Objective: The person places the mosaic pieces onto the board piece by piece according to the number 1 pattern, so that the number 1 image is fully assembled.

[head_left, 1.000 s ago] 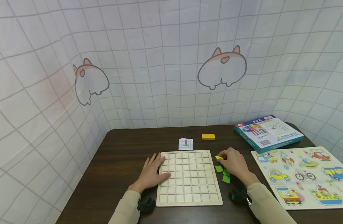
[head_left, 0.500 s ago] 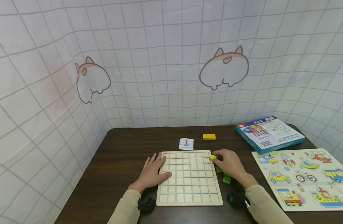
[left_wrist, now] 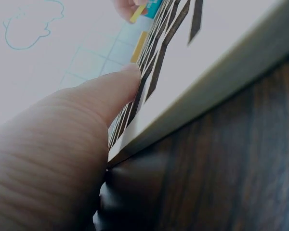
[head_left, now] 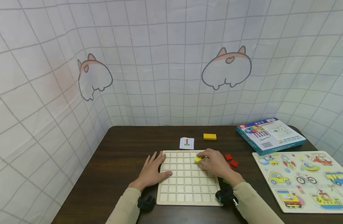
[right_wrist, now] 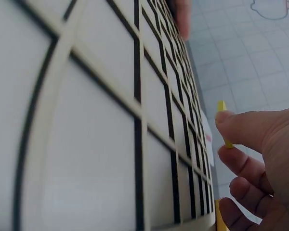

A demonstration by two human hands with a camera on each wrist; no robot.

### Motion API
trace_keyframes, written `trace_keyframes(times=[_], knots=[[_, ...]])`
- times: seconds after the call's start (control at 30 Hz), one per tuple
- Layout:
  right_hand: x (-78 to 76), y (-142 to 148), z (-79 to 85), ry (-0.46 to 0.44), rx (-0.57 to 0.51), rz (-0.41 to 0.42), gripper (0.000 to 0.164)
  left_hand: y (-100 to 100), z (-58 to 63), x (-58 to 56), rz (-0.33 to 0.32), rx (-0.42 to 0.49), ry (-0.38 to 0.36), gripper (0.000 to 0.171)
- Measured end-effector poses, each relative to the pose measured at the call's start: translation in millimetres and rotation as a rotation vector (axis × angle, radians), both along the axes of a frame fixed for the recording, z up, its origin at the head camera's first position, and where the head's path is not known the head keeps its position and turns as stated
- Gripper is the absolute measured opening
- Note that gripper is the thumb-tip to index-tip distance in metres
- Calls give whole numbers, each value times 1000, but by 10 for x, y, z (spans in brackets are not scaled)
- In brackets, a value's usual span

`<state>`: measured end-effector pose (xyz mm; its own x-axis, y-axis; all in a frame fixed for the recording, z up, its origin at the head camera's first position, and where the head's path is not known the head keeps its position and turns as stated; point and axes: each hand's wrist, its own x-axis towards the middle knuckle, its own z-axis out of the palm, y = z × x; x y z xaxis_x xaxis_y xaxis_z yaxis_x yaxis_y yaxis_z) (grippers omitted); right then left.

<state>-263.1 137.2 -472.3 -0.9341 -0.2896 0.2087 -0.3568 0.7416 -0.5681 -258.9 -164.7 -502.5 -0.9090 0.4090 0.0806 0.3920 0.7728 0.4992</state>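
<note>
A pale wooden grid board [head_left: 180,188] lies on the dark table. My left hand [head_left: 150,172] rests along its left edge with fingers straight, the thumb [left_wrist: 111,91] lying over the frame. Between thumb and fingertips, my right hand [head_left: 217,162] pinches a thin yellow square tile [head_left: 197,159]. In the right wrist view that tile [right_wrist: 225,126] stands edge-on above the grid, apart from it. Several red tiles [head_left: 234,163] lie right of the board, partly behind the right hand. A green tile [head_left: 225,181] peeks out under the right wrist.
Behind the board lie a small paper card [head_left: 186,143] with a coloured grid pattern and a yellow block [head_left: 210,137]. At the right are a flat teal game box [head_left: 270,136] and a picture puzzle board [head_left: 303,182] with vehicles. A grid-patterned curtain [head_left: 165,62] surrounds the table.
My right hand has carried the yellow tile leftward from beside the board to over its upper right cells. Red tiles have come into sight where the hand was. The left hand stays put.
</note>
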Motion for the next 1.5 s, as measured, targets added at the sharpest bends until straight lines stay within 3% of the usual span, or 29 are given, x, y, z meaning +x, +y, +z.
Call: trace_keyframes(times=[0.17,0.43,0.87,1.5], knots=[[-55,-153,26,-9,-21,36,24,-9,-20,-33,20,45,5,80],[-168,-312,15,-26,30,37,25,7,36,-108,121,234,-49,71],[-235,-472,0,-22,29,69,21,32,58,-130,87,159,-27,60],[-244,-613,-48,-78,44,106,21,14,1,-23,93,112,17,58]])
